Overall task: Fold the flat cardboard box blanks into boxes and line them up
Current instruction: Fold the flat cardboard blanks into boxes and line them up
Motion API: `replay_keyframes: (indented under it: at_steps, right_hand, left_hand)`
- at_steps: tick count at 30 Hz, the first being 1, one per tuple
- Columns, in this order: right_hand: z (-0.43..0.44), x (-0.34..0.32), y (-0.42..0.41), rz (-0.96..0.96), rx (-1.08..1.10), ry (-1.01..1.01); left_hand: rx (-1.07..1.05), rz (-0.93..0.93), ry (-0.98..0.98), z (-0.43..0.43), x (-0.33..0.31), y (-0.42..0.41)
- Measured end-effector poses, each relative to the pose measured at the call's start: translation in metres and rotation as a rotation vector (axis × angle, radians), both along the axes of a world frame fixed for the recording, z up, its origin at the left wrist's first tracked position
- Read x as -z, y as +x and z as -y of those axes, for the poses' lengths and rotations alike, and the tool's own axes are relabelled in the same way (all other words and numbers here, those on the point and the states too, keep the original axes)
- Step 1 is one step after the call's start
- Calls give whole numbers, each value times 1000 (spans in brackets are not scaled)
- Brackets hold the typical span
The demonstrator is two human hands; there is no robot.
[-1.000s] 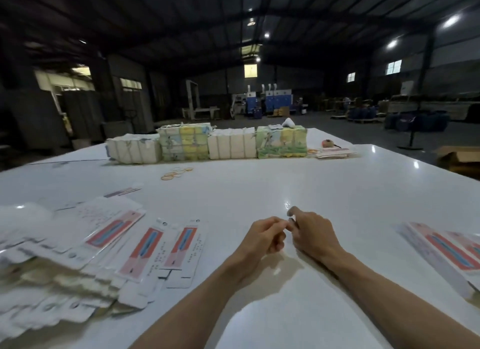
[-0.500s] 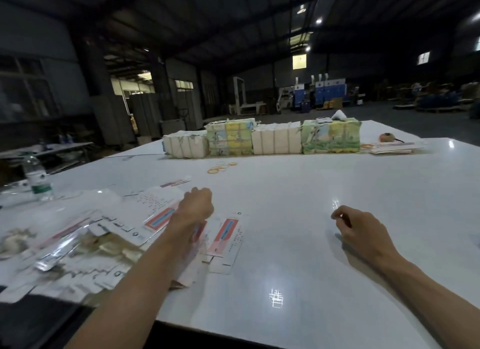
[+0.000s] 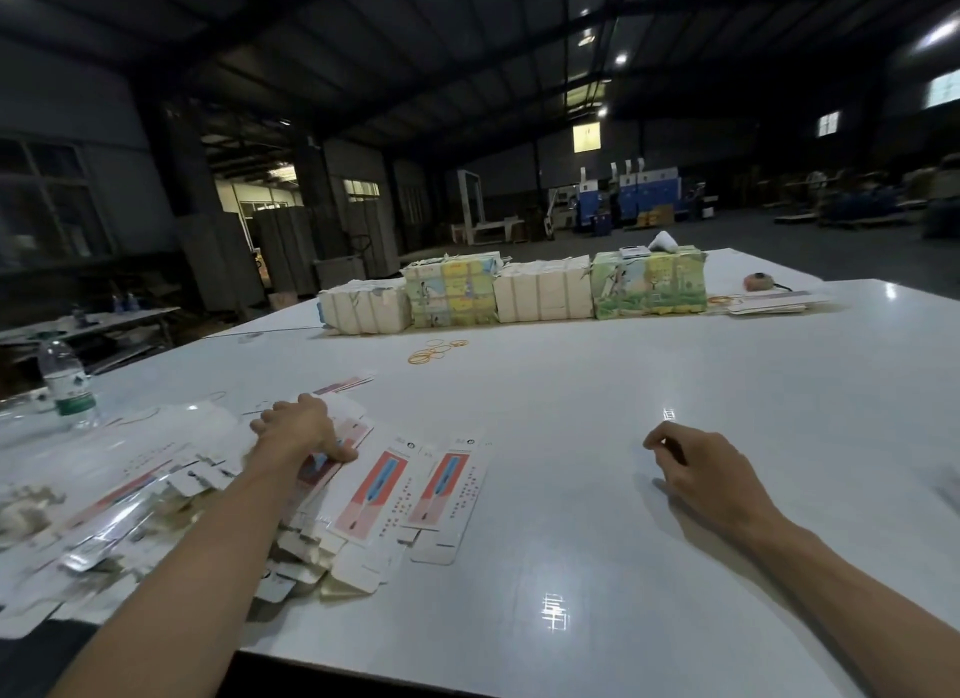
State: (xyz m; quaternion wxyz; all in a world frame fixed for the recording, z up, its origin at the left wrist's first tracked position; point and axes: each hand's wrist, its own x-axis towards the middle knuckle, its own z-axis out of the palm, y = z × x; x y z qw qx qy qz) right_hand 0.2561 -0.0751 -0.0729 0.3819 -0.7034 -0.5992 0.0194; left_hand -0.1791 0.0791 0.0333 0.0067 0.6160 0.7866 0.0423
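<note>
Left hand (image 3: pixel 298 427) on blank stack (image 3: pixel 371 492), fingers bent, pinch unclear. Right hand (image 3: pixel 701 474) loosely curled, empty, on bench (image 3: pixel 571 401).

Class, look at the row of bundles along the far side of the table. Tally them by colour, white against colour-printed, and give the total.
White bundles: 2
Printed bundles: 2
Total: 4
</note>
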Motion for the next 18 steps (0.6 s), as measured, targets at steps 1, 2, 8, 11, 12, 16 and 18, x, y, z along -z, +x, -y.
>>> replay_keyframes:
  at_steps: [1, 2, 8, 11, 12, 16, 18]
  right_hand:
    - [0, 0, 0, 4, -3, -2]
    - [-1, 0, 0, 7, -5, -3]
    - [-3, 0, 1, 17, -19, -12]
    - [-4, -1, -1, 37, -31, 3]
    - [-4, -2, -2, 49, -34, 14]
    - [-1, -6, -5, 91, -49, 91]
    - [1, -7, -4, 85, -53, 153]
  left_hand:
    - [10, 22, 9, -2, -1, -2]
    - [31, 45, 14, -3, -1, -4]
    - [210, 70, 44, -1, -18, 6]
    - [379, 329, 50, 4, -36, 35]
    - [463, 514, -7, 8, -38, 49]
    - [759, 1211, -487, 43, -17, 122]
    - [749, 1405, -600, 58, 7, 160]
